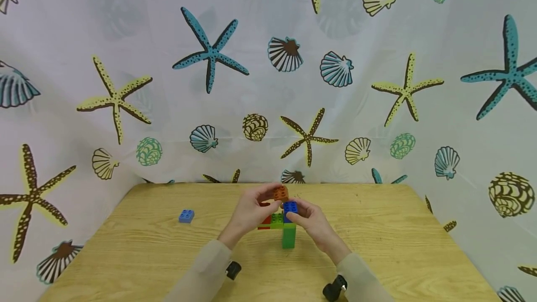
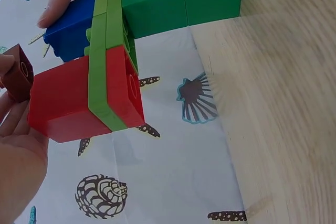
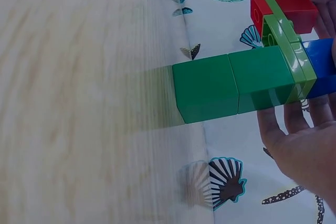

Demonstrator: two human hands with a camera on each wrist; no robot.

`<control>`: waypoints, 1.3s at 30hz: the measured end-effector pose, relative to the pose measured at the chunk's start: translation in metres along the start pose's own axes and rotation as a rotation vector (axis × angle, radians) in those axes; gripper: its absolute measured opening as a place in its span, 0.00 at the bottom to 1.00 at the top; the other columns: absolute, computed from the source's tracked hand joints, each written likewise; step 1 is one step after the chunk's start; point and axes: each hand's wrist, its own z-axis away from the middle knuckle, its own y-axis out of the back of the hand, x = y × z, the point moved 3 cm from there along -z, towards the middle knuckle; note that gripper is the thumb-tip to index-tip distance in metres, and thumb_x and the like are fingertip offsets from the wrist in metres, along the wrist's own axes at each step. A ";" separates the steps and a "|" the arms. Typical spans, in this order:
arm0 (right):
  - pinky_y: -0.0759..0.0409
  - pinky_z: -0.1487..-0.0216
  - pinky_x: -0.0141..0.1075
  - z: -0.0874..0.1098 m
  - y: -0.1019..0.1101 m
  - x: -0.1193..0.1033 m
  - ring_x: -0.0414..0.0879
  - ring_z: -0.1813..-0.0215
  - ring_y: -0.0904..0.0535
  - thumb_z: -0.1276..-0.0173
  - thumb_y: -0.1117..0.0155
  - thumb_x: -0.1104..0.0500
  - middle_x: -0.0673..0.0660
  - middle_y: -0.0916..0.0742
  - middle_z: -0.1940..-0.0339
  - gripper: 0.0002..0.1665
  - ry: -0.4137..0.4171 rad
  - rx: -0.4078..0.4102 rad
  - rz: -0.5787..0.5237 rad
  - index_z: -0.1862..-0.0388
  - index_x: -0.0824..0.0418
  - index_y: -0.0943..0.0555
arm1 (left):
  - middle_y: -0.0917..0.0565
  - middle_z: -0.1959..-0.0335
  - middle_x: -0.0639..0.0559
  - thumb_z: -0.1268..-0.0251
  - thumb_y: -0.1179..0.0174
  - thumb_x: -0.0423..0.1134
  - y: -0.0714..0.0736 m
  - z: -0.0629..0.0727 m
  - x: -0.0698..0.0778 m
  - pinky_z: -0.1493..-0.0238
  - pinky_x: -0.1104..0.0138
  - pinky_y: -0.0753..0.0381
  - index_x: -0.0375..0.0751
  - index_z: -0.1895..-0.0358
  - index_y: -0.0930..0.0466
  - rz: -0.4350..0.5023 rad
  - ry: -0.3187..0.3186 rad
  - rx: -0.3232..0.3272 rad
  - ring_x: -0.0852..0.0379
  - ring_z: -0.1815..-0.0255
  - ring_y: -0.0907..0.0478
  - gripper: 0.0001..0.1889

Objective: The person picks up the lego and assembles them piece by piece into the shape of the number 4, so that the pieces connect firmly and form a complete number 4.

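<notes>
Near the middle of the table stands a toy building-brick structure. Its base is a column of two dark green bricks [image 3: 233, 85], with a light green plate layer [image 2: 100, 72] reaching out to the left from its top. Red bricks [image 2: 60, 100] sit above and below the far end of that layer, and a blue brick [image 1: 290, 207] sits over the column. My left hand [image 1: 251, 209] pinches an orange-brown brick [image 1: 280, 193] just above and left of the blue one. My right hand [image 1: 312, 220] grips the blue brick, thumb on the near side and fingers behind.
A loose light blue brick [image 1: 186, 216] lies on the wooden table [image 1: 138, 246] to the left. A white cloth [image 1: 260, 92] printed with starfish and shells hangs behind the table and along its sides. Black wrist devices [image 1: 333, 288] show below both sleeves.
</notes>
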 end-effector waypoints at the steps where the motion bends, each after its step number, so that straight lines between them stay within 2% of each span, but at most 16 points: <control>1: 0.25 0.35 0.40 0.000 0.000 0.000 0.49 0.36 0.23 0.30 0.36 0.53 0.62 0.21 0.34 0.33 0.000 0.003 0.002 0.29 0.60 0.30 | 0.14 0.49 0.46 0.37 0.35 0.32 -0.001 0.000 0.001 0.53 0.64 0.15 0.42 0.39 0.21 -0.016 -0.010 -0.006 0.49 0.49 0.16 0.22; 7: 0.25 0.35 0.42 0.000 0.001 0.000 0.48 0.36 0.22 0.31 0.35 0.52 0.61 0.21 0.34 0.34 -0.003 0.018 0.014 0.29 0.59 0.31 | 0.15 0.48 0.47 0.37 0.35 0.31 -0.003 0.000 0.003 0.54 0.56 0.16 0.45 0.39 0.20 -0.091 -0.066 -0.041 0.50 0.53 0.18 0.22; 10: 0.25 0.35 0.42 0.000 0.001 0.000 0.47 0.37 0.22 0.31 0.35 0.51 0.60 0.20 0.35 0.34 -0.002 0.016 0.014 0.29 0.59 0.30 | 0.15 0.48 0.49 0.37 0.36 0.31 -0.005 0.000 0.003 0.57 0.61 0.17 0.44 0.40 0.20 -0.130 -0.085 -0.064 0.53 0.55 0.21 0.21; 13: 0.25 0.36 0.41 0.000 0.001 0.000 0.45 0.40 0.20 0.31 0.34 0.52 0.59 0.18 0.38 0.33 0.004 0.016 0.013 0.30 0.59 0.29 | 0.15 0.49 0.50 0.36 0.36 0.33 -0.007 -0.001 0.004 0.64 0.69 0.21 0.43 0.40 0.20 -0.180 -0.098 -0.095 0.56 0.60 0.24 0.20; 17: 0.25 0.37 0.41 0.000 0.001 0.000 0.44 0.42 0.20 0.31 0.34 0.54 0.58 0.17 0.40 0.31 0.011 0.011 0.017 0.31 0.59 0.28 | 0.16 0.50 0.51 0.35 0.36 0.35 -0.009 -0.001 0.005 0.71 0.71 0.27 0.44 0.40 0.19 -0.201 -0.103 -0.120 0.58 0.64 0.28 0.19; 26: 0.25 0.36 0.42 -0.002 0.002 0.002 0.44 0.40 0.20 0.31 0.35 0.54 0.59 0.18 0.38 0.31 0.007 -0.009 0.006 0.31 0.60 0.28 | 0.15 0.48 0.51 0.36 0.35 0.35 -0.010 -0.002 0.006 0.71 0.71 0.27 0.45 0.42 0.18 -0.224 -0.119 -0.137 0.57 0.59 0.25 0.19; 31: 0.24 0.37 0.40 -0.002 0.002 0.001 0.45 0.39 0.21 0.32 0.34 0.54 0.60 0.18 0.38 0.31 0.005 -0.012 -0.003 0.32 0.61 0.28 | 0.15 0.47 0.51 0.37 0.35 0.34 -0.011 -0.005 0.007 0.71 0.70 0.26 0.45 0.42 0.17 -0.235 -0.107 -0.158 0.55 0.58 0.24 0.18; 39: 0.25 0.36 0.40 -0.001 0.002 0.001 0.44 0.40 0.21 0.31 0.35 0.54 0.59 0.18 0.38 0.30 -0.003 -0.014 -0.003 0.33 0.62 0.28 | 0.15 0.48 0.51 0.39 0.34 0.35 -0.009 -0.007 0.008 0.62 0.66 0.20 0.47 0.44 0.16 -0.260 -0.080 -0.172 0.56 0.54 0.20 0.18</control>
